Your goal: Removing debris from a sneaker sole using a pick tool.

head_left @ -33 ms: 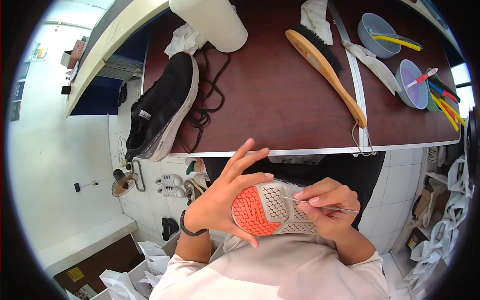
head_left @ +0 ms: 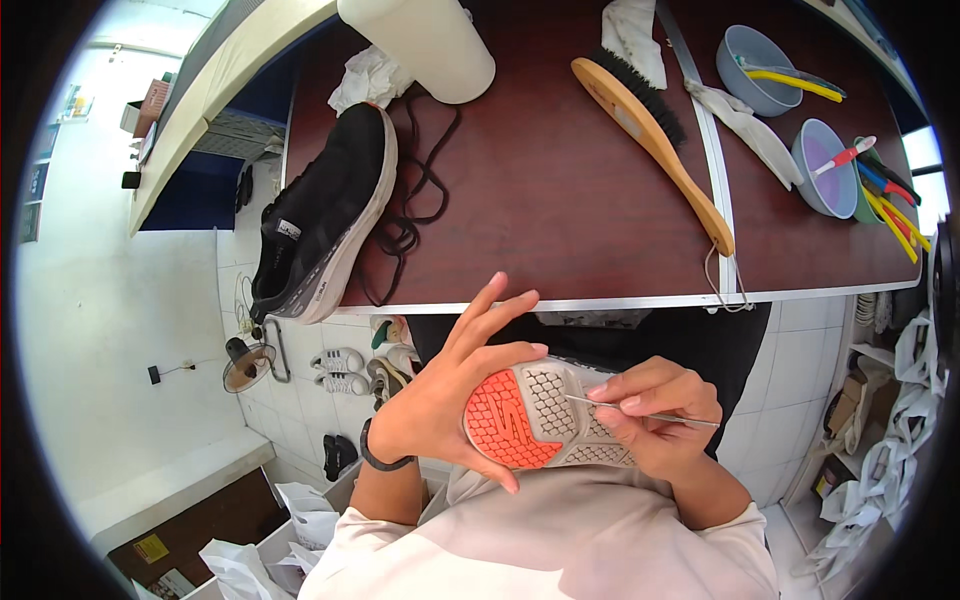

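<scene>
Sole up, a shoe (head_left: pixel 514 420) with an orange and grey patterned tread is held in front of my body. My left hand (head_left: pixel 440 395) grips its orange end between thumb and fingers, with two fingers stretched away. Pinched in my right hand (head_left: pixel 665 415) is a thin metal pick (head_left: pixel 680 418), its tip at the grooves of the grey tread. Part of the shoe is hidden behind my right hand. On the table's left lies a black shoe (head_left: pixel 330 205) with its loose black lace (head_left: pixel 432 190).
The dark red table (head_left: pixel 530 200) has a pale metal front edge. On it are a wooden-handled brush (head_left: pixel 650 140), a white cylindrical container (head_left: pixel 425 50), a crumpled white cloth (head_left: pixel 365 80), a blue-grey bowl (head_left: pixel 755 75) and a bowl with purple liquid (head_left: pixel 822 175). Several shoes (head_left: pixel 340 372) stand on the floor.
Hardly anything differs. The shoe and both hands have shifted very slightly, with the pick's tip still at the tread.
</scene>
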`<state>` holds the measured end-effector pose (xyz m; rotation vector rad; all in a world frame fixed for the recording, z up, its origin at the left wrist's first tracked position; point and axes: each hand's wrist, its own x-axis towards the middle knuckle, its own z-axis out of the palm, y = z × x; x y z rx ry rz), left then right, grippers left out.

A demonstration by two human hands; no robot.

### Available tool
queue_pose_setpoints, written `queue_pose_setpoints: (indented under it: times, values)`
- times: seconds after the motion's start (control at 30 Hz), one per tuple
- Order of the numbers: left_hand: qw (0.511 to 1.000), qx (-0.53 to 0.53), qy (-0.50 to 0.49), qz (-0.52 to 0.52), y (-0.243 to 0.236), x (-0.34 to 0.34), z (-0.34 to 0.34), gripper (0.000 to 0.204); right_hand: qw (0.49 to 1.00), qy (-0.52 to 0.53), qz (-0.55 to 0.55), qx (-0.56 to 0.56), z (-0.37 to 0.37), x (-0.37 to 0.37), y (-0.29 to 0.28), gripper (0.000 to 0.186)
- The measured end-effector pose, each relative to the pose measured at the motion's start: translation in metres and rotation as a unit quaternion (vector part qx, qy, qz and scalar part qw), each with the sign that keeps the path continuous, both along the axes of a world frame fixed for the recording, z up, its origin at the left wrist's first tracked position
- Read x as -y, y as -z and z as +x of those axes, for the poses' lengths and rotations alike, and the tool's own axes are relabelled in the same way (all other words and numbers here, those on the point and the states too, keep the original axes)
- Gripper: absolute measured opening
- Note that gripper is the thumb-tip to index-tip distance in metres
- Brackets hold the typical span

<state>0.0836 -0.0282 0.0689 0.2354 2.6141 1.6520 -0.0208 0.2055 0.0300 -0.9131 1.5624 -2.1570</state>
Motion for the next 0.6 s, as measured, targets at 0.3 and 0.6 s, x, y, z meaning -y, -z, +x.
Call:
queue_pose_setpoints:
  times: [0.3, 0.6]
  values:
    - [0.995, 0.054, -0.012, 0.079, 0.007, -0.001, -0.003, 0.116, 0.994, 0.005, 0.047, -0.099, -0.013, 0.002, -0.009, 0.035]
    - [0.994, 0.072, -0.015, 0.078, 0.01, -0.002, -0.003, 0.12, 0.991, -0.009, 0.039, -0.127, -0.02, 0.002, -0.009, 0.032]
